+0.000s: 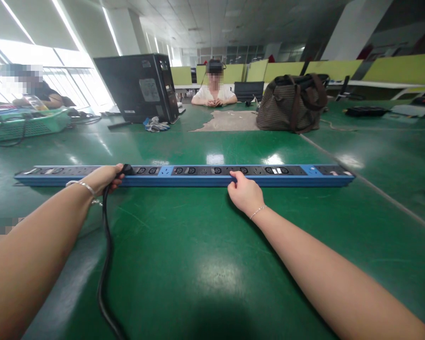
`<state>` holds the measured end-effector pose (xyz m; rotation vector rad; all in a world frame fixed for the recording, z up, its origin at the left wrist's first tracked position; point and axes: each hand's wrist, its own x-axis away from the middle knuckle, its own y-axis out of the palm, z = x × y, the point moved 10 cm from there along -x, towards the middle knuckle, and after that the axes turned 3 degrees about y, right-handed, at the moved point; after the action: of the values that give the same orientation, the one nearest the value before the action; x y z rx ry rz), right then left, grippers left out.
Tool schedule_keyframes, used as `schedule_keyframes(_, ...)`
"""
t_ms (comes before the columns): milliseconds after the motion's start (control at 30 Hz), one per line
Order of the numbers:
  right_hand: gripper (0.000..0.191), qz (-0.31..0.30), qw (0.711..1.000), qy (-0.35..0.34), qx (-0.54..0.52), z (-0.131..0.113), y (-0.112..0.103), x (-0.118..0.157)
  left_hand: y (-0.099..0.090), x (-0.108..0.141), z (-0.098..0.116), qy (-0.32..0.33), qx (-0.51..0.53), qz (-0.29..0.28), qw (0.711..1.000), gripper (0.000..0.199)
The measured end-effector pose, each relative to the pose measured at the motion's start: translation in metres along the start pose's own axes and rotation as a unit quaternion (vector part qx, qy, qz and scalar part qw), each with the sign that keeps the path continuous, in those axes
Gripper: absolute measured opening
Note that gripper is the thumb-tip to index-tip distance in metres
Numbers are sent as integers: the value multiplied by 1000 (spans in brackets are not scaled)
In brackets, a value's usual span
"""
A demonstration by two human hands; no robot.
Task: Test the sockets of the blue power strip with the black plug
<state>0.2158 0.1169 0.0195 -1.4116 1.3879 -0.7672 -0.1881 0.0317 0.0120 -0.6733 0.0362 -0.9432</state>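
Note:
A long blue power strip [198, 181] lies across the green table, its black top lined with several sockets and two blue outlet sections. My left hand [108, 178] is closed around a black power plug [127, 169], held at the strip's top left of centre. From that plug a black cable [106, 241] runs down toward the bottom of the view. The plug's front end is hard to see, so I cannot tell how deep it sits in a socket. My right hand [247, 192], its fingers curled, grips the strip's near edge right of the middle.
Behind the strip stand a black computer case [134, 89] with gloves [156, 124] beside it, and a brown bag [290, 104]. At far left is a green basket [31, 126]. One person [214, 92] sits across the table, another [38, 89] at the left.

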Motion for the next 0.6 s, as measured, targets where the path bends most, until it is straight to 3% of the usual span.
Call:
schedule_keyframes(167, 43, -13, 1000, 11, 3, 0, 1, 0, 6, 13, -6, -65, 41, -19, 997, 36)
schedule_keyframes(367, 42, -4, 1000, 6, 5, 0, 1, 0, 1, 9, -6, -134, 22, -31, 990, 35)
schedule_keyframes(600, 44, -11, 1000, 4, 13, 0, 2, -1, 1, 1, -5, -110, 13, -8, 994, 37)
